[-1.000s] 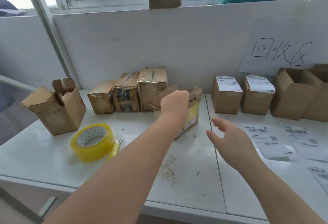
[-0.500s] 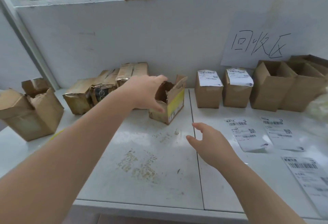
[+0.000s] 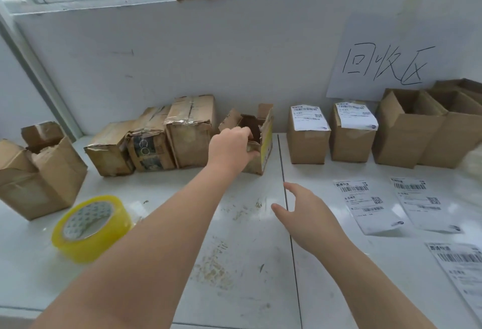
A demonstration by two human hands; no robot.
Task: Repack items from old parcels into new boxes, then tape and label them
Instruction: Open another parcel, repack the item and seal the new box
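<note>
Cardboard box (image 3: 266, 146) rim gripped by left hand (image 3: 230, 147), right hand (image 3: 310, 214) loosely spread, empty.

torn brown parcel (image 3: 266, 146), upright, flaps open

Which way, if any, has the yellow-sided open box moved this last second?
Yes: back toward the wall. The open box stood well ahead of the labelled box beside it; now their fronts nearly line up. The left hand grips it.
</note>
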